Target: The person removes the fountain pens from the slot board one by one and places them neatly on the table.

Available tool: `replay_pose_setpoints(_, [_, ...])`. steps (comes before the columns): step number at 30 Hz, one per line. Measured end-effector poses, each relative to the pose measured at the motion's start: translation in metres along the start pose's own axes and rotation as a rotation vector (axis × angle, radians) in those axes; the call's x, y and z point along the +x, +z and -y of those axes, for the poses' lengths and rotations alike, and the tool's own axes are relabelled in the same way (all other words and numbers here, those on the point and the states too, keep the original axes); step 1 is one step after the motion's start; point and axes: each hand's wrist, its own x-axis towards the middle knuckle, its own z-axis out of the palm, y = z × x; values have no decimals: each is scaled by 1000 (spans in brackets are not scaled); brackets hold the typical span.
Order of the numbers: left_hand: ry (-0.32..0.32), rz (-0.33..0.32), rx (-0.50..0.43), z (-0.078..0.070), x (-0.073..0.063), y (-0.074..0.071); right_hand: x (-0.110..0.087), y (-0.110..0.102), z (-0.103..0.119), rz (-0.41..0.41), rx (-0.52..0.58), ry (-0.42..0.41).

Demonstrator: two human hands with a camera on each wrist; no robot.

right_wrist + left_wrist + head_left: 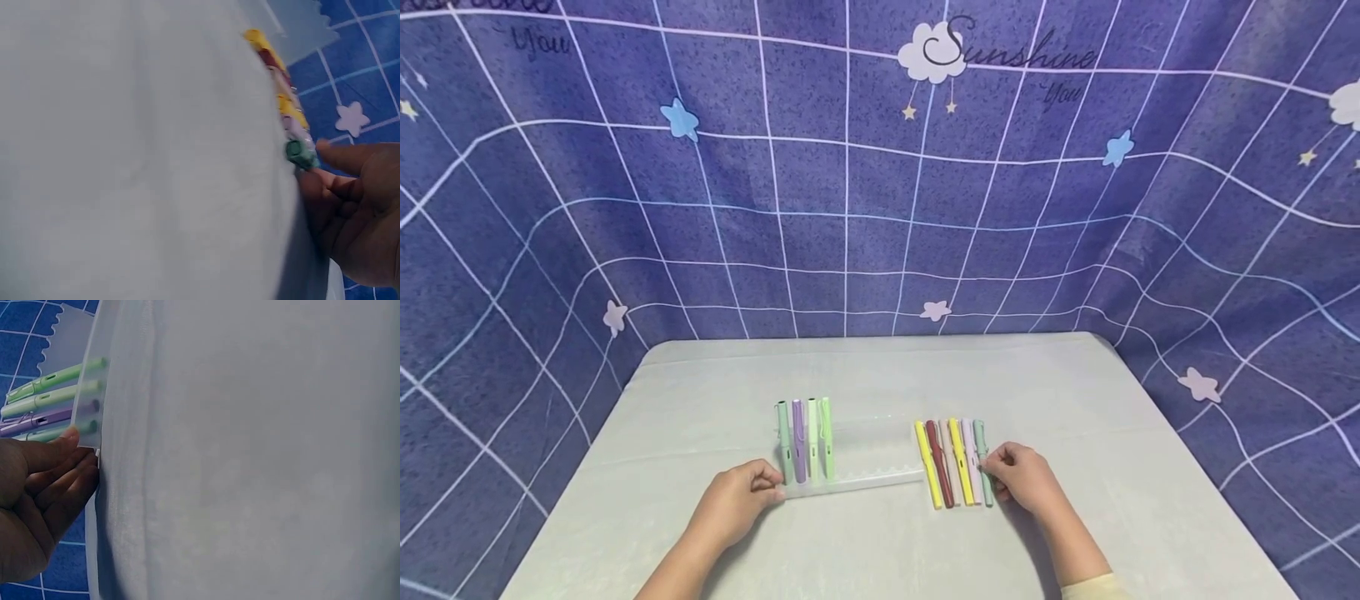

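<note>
A clear plastic pen rack (880, 478) with a scalloped edge stands on the table. At its left end a sage green pen (785, 446), a purple pen (799, 442), a pale green pen (812, 442) and a bright green pen (827, 442) lean in it. My left hand (741, 500) pinches the rack's lower left corner, thumb on the front panel. To the right of the rack, several pens lie side by side: yellow pens (928, 467), a dark red pen (940, 465), pinkish and lilac ones. My right hand (1022, 477) pinches the outermost teal pen (983, 492).
A pale cloth covers the table (880, 550). Behind and at both sides hangs a blue curtain (820, 183) with a white grid, stars and clouds.
</note>
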Motion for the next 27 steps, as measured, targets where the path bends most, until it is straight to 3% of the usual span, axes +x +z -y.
replay_pose_setpoints(4, [10,-1,-1,1,1,1,3,-6,8,-30,-13,-12])
replay_pose_setpoints(9, [11,-8,-1,2,1,2,7,-2,28,-32,61,-137])
replay_pose_setpoints(17, [2,-5,-3,3,0,2,5,29,73,211,219,-375])
replay_pose_setpoints(23, [4,-7,-7,3,0,2,-5,60,108,306,241,-424])
replay_pose_setpoints(27, [2,-7,-11,4,0,2,-1,85,117,356,254,-423])
